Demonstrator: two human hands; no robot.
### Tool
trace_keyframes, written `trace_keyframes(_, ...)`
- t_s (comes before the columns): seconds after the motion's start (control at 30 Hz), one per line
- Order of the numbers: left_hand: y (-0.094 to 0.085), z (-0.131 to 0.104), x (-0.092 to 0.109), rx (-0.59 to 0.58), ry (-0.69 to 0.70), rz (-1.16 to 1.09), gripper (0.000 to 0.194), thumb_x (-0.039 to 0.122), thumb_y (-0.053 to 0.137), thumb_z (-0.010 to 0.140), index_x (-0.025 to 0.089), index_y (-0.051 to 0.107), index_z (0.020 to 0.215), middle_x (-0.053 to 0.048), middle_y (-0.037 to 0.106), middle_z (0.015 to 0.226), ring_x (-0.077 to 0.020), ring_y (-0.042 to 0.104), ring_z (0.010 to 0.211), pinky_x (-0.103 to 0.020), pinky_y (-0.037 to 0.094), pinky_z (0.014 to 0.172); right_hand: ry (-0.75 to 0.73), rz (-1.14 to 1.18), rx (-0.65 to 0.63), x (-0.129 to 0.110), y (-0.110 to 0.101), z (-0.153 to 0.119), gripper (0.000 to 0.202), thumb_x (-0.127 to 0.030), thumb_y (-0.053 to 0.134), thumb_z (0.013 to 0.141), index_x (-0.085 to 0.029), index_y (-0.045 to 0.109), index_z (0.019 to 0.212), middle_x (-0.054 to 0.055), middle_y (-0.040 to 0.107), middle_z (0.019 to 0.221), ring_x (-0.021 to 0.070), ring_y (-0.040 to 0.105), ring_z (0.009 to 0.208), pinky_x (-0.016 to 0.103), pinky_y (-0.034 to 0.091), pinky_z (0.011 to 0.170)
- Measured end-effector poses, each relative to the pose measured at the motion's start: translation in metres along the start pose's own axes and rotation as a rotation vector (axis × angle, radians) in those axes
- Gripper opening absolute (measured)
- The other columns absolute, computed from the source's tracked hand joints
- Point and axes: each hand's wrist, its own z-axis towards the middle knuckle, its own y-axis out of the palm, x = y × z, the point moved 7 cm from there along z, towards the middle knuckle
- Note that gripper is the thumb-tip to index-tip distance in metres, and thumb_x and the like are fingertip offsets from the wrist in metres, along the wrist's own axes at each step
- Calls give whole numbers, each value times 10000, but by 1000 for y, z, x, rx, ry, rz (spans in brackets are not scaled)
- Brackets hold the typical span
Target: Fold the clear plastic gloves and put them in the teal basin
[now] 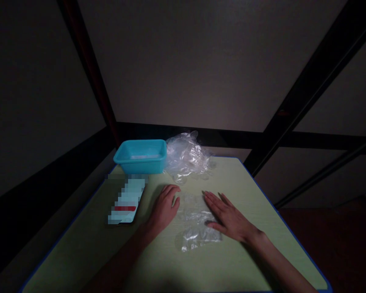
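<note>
A clear disposable plastic glove (197, 213) lies spread on the table between my two hands. My right hand (227, 215) is flat with its fingers stretched out, resting at the glove's right edge. To the left of the glove, my left hand (166, 205) rests with fingers loosely bent and thumb apart; its fingertips are close to the glove's edge, and I see nothing held in it. Behind both hands, a crumpled heap of clear plastic gloves (187, 156) sits at the far side of the table.
A turquoise plastic basket (143, 165) stands at the far left, touching or nearly touching the heap. A phone (129, 199) with a lit, blurred screen lies left of my left hand. The pale green table (247, 260) has a blue edge and stands near a wall (186, 73).
</note>
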Motion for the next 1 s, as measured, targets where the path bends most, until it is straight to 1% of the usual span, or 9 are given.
trace_keyframes(0.13,9,-4,16,-53,97,45,265,24,478,710,187,598,881,-70,634,985,-218,575,977,-366,465,897,-10,-12,-24,7,9,-5,781,-616,323,875,-169,66,1461,152,231,1485,287,209,1368,549,205,1078)
trace_keyframes(0.23,16,-8,25,-107,149,73,259,35,489,729,178,602,913,-75,630,998,-216,567,992,-362,465,900,-2,-16,-14,8,12,-6,785,-616,311,877,-166,39,1460,158,208,1488,290,205,1369,557,199,1075)
trace_keyframes(0.33,20,-9,30,-151,171,105,257,46,497,742,170,600,942,-78,625,1020,-217,560,1013,-360,460,911,22,-17,-11,6,12,-2,781,-614,309,880,-150,68,1459,166,206,1486,292,204,1369,560,189,1077)
trace_keyframes(0.5,28,-8,35,-183,153,179,283,53,481,754,173,591,986,-77,622,1047,-220,557,1022,-369,457,915,57,0,-27,4,11,9,797,-641,297,866,-122,150,1453,180,206,1481,302,203,1368,571,192,1070)
trace_keyframes(0.6,43,-12,46,-205,147,230,318,82,465,773,173,583,1054,-91,618,1098,-234,553,1050,-386,455,920,56,1,9,5,11,12,822,-648,334,851,-124,146,1455,188,212,1478,303,211,1365,562,200,1071)
trace_keyframes(0.67,56,-16,55,-231,161,253,362,98,450,785,145,569,1124,-121,592,1190,-247,532,1111,-387,437,950,65,-9,29,6,11,11,839,-646,351,847,-105,145,1454,194,205,1480,300,209,1367,547,201,1076)
trace_keyframes(0.8,83,-25,67,-300,260,372,490,131,400,825,33,435,1304,-177,413,1404,-271,350,1311,-395,322,1064,62,-33,54,8,15,8,784,-587,350,875,-101,143,1454,185,233,1477,287,214,1368,541,194,1080)
trace_keyframes(0.87,92,-26,65,-323,278,443,502,157,358,856,9,393,1335,-180,364,1431,-263,305,1337,-394,294,1084,60,-40,44,8,16,7,741,-551,335,892,-106,145,1455,184,251,1472,284,217,1368,545,185,1081)
trace_keyframes(1.0,99,-25,56,-336,221,484,509,219,313,896,-20,377,1341,-199,361,1423,-263,324,1327,-393,306,1079,64,-34,3,7,17,7,714,-546,301,904,-117,153,1455,177,216,1481,284,194,1374,546,169,1083)
